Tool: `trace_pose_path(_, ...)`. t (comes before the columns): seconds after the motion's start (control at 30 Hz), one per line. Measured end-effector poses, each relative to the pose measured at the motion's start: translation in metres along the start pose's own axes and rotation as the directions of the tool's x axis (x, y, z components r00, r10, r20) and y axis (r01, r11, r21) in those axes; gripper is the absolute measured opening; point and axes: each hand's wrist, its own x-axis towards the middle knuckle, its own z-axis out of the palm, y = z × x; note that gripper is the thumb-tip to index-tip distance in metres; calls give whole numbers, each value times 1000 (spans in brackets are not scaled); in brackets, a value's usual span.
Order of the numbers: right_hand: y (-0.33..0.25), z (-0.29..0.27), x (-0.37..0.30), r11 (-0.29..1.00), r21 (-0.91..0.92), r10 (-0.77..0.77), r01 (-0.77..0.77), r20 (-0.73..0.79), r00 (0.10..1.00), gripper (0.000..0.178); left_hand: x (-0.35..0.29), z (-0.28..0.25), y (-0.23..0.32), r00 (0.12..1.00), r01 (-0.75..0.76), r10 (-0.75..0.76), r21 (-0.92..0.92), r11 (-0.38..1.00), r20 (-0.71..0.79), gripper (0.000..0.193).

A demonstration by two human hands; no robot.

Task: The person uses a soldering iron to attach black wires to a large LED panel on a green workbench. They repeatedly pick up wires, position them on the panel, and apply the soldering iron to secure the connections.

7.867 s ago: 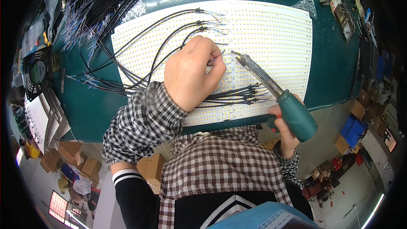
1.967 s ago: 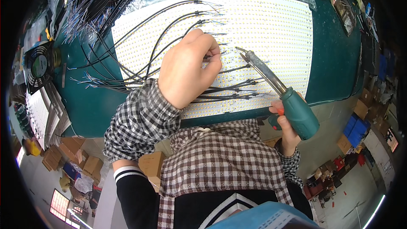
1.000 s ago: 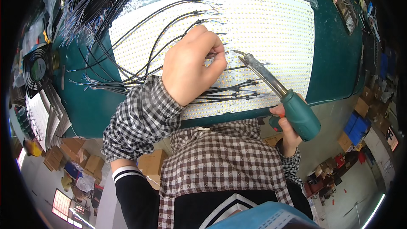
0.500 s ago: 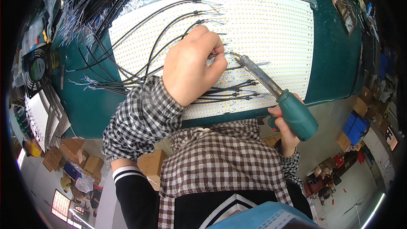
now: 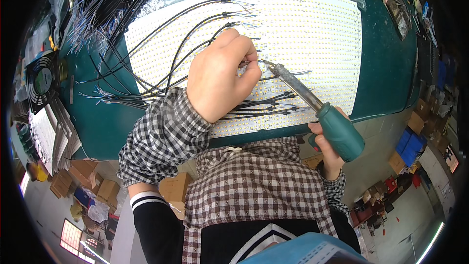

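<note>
A large white LED panel (image 5: pixel 312 34), dotted with rows of small yellow chips, lies across the bench. My left hand (image 5: pixel 220 76) is over its middle, thumb and forefinger pinched around a thin wire end, most of which the fingers hide. In my right hand (image 5: pixel 330 154) is a green-handled soldering iron (image 5: pixel 340 133), its shaft slanting up and left. The tip is close to the pinched fingertips, at the wire; actual contact is too small to make out. Several black cables (image 5: pixel 181 44) with thin bared leads run over the panel from the left, some passing under my left hand.
A thick bundle of black wires (image 5: pixel 117 0) sits at the far left of the green bench (image 5: pixel 386 63). Nearby are a black fan (image 5: pixel 41 79) and a stack of papers (image 5: pixel 56 132). Tools and a long box (image 5: pixel 398 14) lie far right. Cardboard boxes (image 5: pixel 176 188) stand below the bench.
The soldering iron has shifted slightly left, its tip moving closer to the pinched fingers of my left hand. That left hand has stayed almost still.
</note>
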Motion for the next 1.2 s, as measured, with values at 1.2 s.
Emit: trace_pose_path(1.2, 3, -4, -4, 973, 210, -38, 93, -254, 967, 38, -23, -6, 20, 970, -235, 188, 397, 887, 153, 15)
